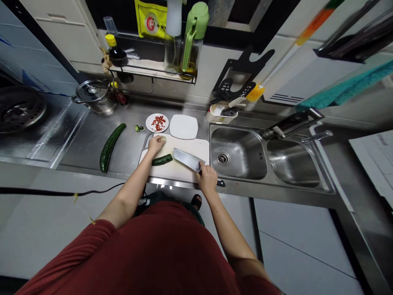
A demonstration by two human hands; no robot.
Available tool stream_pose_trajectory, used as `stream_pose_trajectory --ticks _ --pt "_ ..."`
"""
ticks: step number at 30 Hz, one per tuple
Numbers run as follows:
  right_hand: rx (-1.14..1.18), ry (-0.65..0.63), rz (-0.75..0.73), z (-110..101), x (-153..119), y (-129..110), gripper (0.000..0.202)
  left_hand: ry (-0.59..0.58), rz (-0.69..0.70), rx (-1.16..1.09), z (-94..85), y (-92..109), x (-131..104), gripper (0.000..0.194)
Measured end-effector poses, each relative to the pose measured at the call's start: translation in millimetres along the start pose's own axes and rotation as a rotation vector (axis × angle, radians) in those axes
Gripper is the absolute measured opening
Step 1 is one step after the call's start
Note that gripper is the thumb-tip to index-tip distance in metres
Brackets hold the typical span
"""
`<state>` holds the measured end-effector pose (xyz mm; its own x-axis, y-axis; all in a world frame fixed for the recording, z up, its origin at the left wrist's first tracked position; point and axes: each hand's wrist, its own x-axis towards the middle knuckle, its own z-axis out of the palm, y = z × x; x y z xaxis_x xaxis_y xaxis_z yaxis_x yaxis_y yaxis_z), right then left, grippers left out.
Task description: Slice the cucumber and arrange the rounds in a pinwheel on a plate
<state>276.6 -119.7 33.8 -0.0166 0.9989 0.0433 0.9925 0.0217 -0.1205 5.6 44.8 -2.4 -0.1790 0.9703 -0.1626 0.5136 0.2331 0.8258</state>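
Note:
My right hand (pixel 207 178) is closed around a kitchen knife (pixel 188 159). Its broad blade points left over the white cutting board (pixel 187 174), and the black handle end shows past my palm. A dark green length of cucumber (pixel 162 159) lies on the board, left of the blade and apart from it. At the board's upper left, my left hand (pixel 156 145) is closed on a small pale green piece of cucumber (pixel 163 139), mostly hidden by the fingers. Above it stands a white plate (pixel 147 123) with chopped red pieces (pixel 159 122).
A whole cucumber (pixel 111 148) lies left of the board, with cucumber ends (pixel 137 128) nearby. Behind the board is a square white plate (pixel 183 126). The double sink (pixel 239 153) adjoins on the right. A lidded pot (pixel 97 97) stands back left, below a bottle shelf (pixel 153 69).

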Motion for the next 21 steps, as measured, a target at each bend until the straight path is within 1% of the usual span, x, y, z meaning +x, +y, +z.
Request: stream_pose_trajectory --ticks 2,6,9,12,17,19,21 --pt "0.015 0.008 0.005 0.8 0.1 0.2 0.047 -0.015 0.004 0.161 -0.4 -0.3 5.6 0.029" --pt "0.037 0.014 0.012 0.2 0.9 0.6 0.044 0.045 0.03 0.324 -0.8 2.5 13.8 0.033" --pt "0.054 0.011 0.024 1.1 0.9 2.0 0.043 0.059 0.042 0.364 -1.4 3.0 19.2 0.033" --pt "0.064 0.009 0.036 3.1 0.4 3.3 0.044 0.048 0.037 0.372 -1.9 1.0 23.7 0.038" --pt "0.068 -0.007 0.051 2.8 0.3 3.5 0.044 0.054 0.026 0.405 -1.6 -1.2 26.6 0.042" --pt "0.07 -0.01 0.058 1.6 0.8 3.3 0.045 0.06 0.042 0.439 -1.3 -0.8 26.2 0.039" --pt "0.072 -0.012 0.063 0.8 1.6 3.6 0.045 0.048 0.067 0.469 -1.0 -0.2 25.3 0.03"
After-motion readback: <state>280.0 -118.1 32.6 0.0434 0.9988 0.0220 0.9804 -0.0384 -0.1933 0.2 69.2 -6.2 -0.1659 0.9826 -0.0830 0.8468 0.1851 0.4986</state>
